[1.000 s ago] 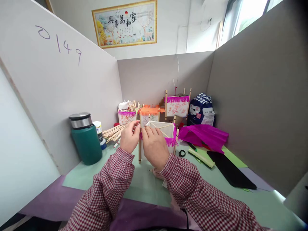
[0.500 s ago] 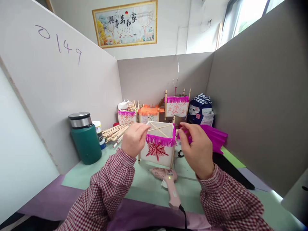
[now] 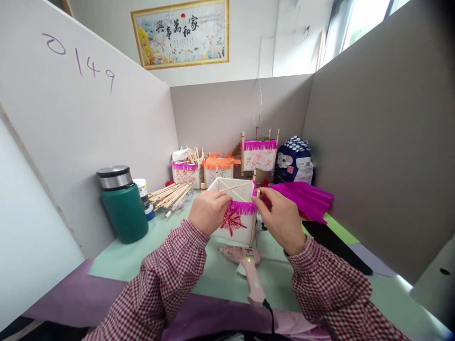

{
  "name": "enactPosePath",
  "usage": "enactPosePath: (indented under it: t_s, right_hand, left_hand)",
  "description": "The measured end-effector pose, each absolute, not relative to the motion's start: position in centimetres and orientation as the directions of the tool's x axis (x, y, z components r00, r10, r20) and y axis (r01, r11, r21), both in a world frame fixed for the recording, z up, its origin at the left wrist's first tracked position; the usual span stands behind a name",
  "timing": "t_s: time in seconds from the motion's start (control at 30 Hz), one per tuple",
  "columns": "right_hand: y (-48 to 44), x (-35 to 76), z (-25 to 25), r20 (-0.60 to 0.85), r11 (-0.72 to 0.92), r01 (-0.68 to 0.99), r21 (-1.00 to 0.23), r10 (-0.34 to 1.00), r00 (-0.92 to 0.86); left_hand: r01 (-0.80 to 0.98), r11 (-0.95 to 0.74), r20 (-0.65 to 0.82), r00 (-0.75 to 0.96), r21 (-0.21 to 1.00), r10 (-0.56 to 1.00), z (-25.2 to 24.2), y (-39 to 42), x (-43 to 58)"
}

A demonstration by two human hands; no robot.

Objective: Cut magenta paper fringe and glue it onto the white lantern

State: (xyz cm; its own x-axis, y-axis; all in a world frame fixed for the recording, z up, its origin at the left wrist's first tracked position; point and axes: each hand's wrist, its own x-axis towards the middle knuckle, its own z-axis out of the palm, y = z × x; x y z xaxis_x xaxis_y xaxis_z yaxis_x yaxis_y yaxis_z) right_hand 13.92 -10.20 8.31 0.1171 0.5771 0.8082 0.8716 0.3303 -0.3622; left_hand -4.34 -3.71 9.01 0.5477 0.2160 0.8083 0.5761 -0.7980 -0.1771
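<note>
A white lantern (image 3: 244,235) with wooden corner sticks and a red starburst on its front panel stands before me. Magenta fringe (image 3: 243,207) runs along the panel's top edge. My left hand (image 3: 209,211) is closed in a pinch at this fringe, left of the middle. My right hand (image 3: 283,219) has thumb and forefinger closed on the fringe's right end, beside the front right corner stick; the exact contact is partly hidden. A pink glue gun (image 3: 253,279) with a green light lies on the table in front of the lantern, nozzle to the left.
On the left stand a green flask (image 3: 124,210) and a bundle of wooden sticks (image 3: 172,195). Finished-looking lanterns (image 3: 259,160) sit at the back. Magenta paper (image 3: 305,196) and a black flat object (image 3: 337,248) lie on the right. Grey partitions enclose the table.
Both hands have come closer together and down onto the fringe. My left hand moved right along it, and my right hand moved left to the corner. The view shifted slightly.
</note>
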Motion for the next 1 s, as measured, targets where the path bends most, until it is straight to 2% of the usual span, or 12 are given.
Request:
enactPosePath:
  t_s: [0.4,0.5,0.57,0.63,0.8,1.0]
  right_hand:
    - [-10.4,13.8,8.6,0.762,0.312,0.851,-0.423,0.630,0.148]
    - [-10.4,14.0,8.7,0.777,0.319,0.868,-0.380,0.620,0.112]
    - [-10.3,14.1,8.8,0.779,0.321,0.881,-0.349,0.622,0.082]
    - [-10.2,14.2,8.9,0.772,0.324,0.885,-0.334,0.633,0.060]
    - [-9.7,13.6,9.1,0.777,0.313,0.899,-0.306,0.628,0.046]
    - [-5.7,13.4,10.8,0.816,0.278,0.925,-0.260,0.576,0.057]
  left_hand:
    - [0.528,-0.838,0.761,0.598,-0.140,0.250,8.5,-4.2,-3.0]
    - [0.544,-0.833,0.839,0.498,-0.104,0.220,9.0,-4.4,-4.3]
    - [0.629,-0.778,0.914,0.322,-0.010,0.248,9.1,-4.2,-5.4]
    - [0.687,-0.715,0.928,0.169,0.131,0.332,9.0,-3.7,-6.4]
    - [0.642,-0.672,0.841,0.078,0.368,0.535,8.4,-1.4,-8.0]
    - [0.536,-0.674,0.826,-0.081,0.508,0.558,9.9,-0.8,-8.0]
